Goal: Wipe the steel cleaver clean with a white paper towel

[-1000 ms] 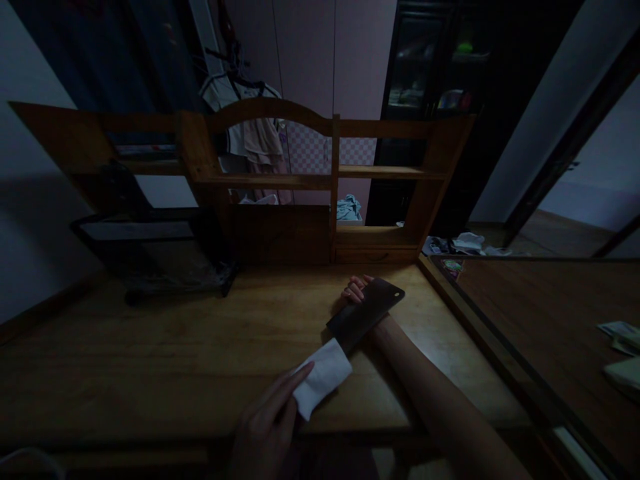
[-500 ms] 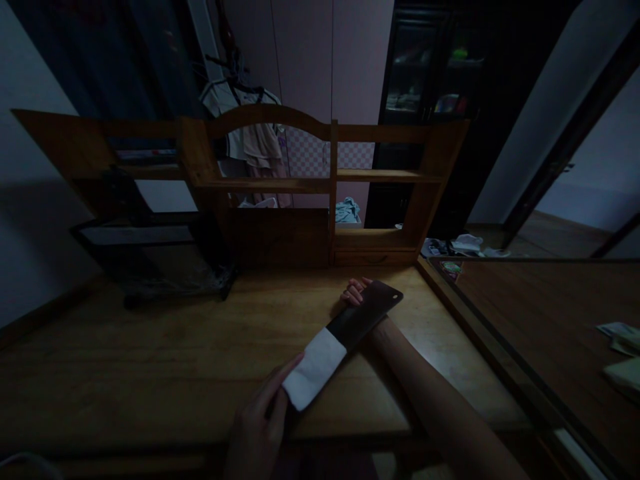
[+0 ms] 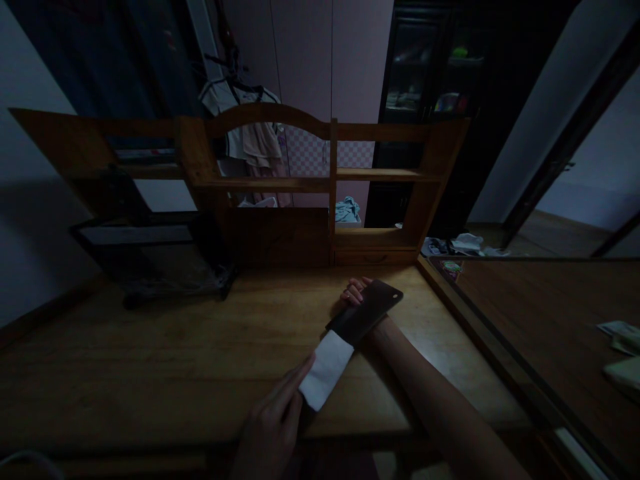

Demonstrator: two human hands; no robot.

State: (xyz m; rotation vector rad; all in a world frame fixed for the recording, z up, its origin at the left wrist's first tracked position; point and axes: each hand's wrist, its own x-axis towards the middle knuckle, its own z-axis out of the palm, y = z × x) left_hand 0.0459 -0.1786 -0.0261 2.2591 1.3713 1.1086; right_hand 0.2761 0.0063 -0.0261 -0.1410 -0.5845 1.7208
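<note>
A dark cleaver [image 3: 369, 310] with a hole at its far right corner is held slantwise above the wooden table. My right hand [image 3: 355, 291] is closed on it from beneath, the fingers curling over its far edge and the forearm passing under the blade. A folded white piece that looks like cloth or paper [image 3: 327, 370] lies against the near-left part of the cleaver. My left hand [image 3: 275, 417] is closed at the lower left end of this white cloth. A small dark part shows beside the left fingers; I cannot make out whether it is the handle.
The wooden table [image 3: 175, 360] carries a shelf unit [image 3: 280, 185] along its back. A black framed object with plastic wrapping [image 3: 150, 260] stands at the left. Beyond the raised right edge lies a brown surface [image 3: 545, 320] with papers [image 3: 620, 333] on it. The room is dim.
My left hand and the white cloth have shifted a little to the right, covering more of the cleaver's near part. The right hand and the blade's far end have barely moved.
</note>
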